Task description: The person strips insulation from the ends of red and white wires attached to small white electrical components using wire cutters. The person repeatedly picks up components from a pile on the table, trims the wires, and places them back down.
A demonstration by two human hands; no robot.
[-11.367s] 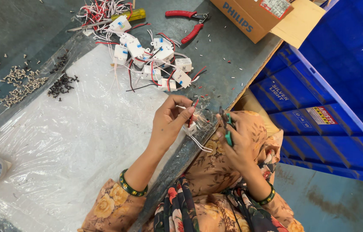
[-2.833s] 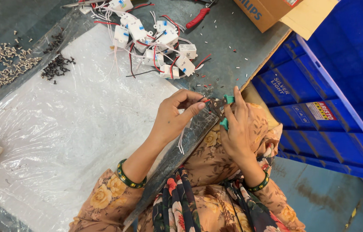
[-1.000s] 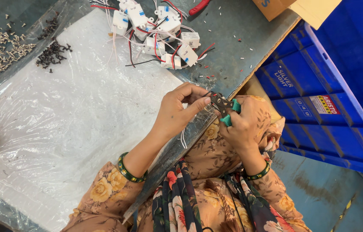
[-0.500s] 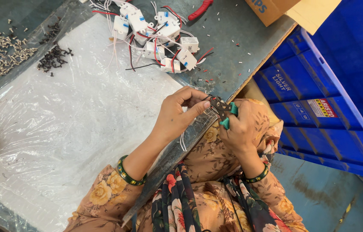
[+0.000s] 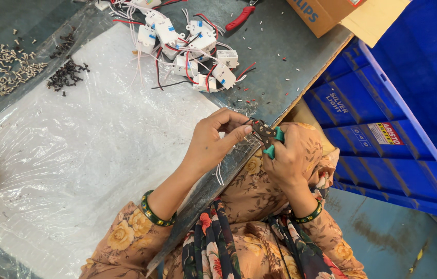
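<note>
— What have we got closest to us?

— Our left hand pinches thin white wires at the table's edge, fingers together on them, the loose ends hanging down below the hand. Our right hand is clamped round small green-handled pliers, the nose meeting the wire at our left fingertips.

— How do we judge the wire will handle?

— Very light and limp, we think, and it slips easily; best held close to where the pliers bite, so it cannot flop away. The pliers are stiff and want a grip on the green handles.

— And beyond the hands?

— A crinkled clear plastic sheet covers the grey table. Further out lies a heap of small white modules with red, black and white leads tangled, which we'd lift by the bodies, not the leads. To its left, loose piles of dark screws and pale screws. A red-handled tool lies at the far edge.

— Any containers?

— A cardboard box at the far right corner, flap open; we cannot see inside. Blue plastic crates stand beside the table; their contents are hidden too
</note>
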